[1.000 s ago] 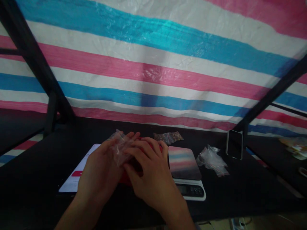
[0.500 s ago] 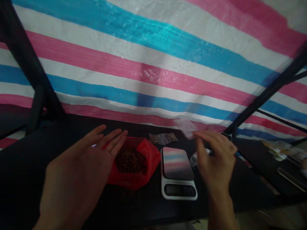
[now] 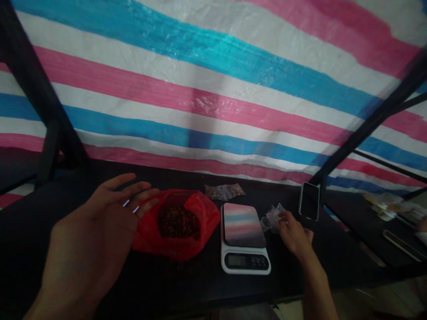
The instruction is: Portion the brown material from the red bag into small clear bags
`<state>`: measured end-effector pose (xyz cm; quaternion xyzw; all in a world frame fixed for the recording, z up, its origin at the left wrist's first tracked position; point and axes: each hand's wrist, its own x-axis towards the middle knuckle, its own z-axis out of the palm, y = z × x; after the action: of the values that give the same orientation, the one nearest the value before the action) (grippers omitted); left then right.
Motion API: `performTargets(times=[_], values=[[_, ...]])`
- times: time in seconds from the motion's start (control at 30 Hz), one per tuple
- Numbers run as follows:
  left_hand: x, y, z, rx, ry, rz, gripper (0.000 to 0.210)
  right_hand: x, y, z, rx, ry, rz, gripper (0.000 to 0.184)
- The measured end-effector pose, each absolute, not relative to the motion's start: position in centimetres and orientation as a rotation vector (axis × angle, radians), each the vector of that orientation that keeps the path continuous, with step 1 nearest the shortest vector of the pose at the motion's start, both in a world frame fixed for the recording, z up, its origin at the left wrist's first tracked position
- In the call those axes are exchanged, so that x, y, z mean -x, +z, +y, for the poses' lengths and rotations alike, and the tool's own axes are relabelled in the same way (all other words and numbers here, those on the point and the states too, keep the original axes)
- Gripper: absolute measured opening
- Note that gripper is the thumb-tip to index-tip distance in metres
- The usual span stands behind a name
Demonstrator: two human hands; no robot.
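Note:
Palm up and fingers spread, my left hand (image 3: pixel 95 233) is held at the left, holding nothing. Its fingertips reach the near-left rim of an open red plastic bag (image 3: pixel 208 218), which contains small dark brown pieces (image 3: pixel 178 222) that look like seeds or nuts. My right hand (image 3: pixel 295 235) is down at the table, its fingers closed on small clear plastic bags (image 3: pixel 275 217) to the right of a white kitchen scale (image 3: pixel 245 238). How many bags it grips is hidden. Nothing lies on the scale's shiny plate; its display is unreadable.
Behind the scale lie filled clear zip bags (image 3: pixel 224 191). A phone (image 3: pixel 309 201) leans by the right-hand black frame post (image 3: pixel 347 146). Striped plastic sheeting (image 3: pixel 213 102) hangs behind the black table (image 3: pixel 187 284). More bags (image 3: pixel 383 206) and part of another person's hand (image 3: pixel 422 224) appear far right.
My right hand has come down from above, where it held a clear bag in the air, to the clear bags beside the scale. My left hand has shifted slightly left, still open.

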<state>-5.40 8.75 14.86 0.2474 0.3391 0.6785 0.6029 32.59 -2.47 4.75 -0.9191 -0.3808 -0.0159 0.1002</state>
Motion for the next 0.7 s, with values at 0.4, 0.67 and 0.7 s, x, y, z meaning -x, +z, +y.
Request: performTargets(times=[0.4,0.67,0.7], values=[[7.4,14.1,9.5,-0.602,1.565,0.767,0.016,-32.3,4.9,-1.7,2.755,-0.062,-1.1,0.048],[7.3,15.8,8.9,-0.546,1.599,0.866,0.01,-27.5,10.9,1.9,2.529,-0.308,-1.183,0.045],[7.3,16.0,8.9,-0.551,1.595,0.875,0.011,-26.0,11.6,3.3,2.525,-0.195,-1.328,0.045]])
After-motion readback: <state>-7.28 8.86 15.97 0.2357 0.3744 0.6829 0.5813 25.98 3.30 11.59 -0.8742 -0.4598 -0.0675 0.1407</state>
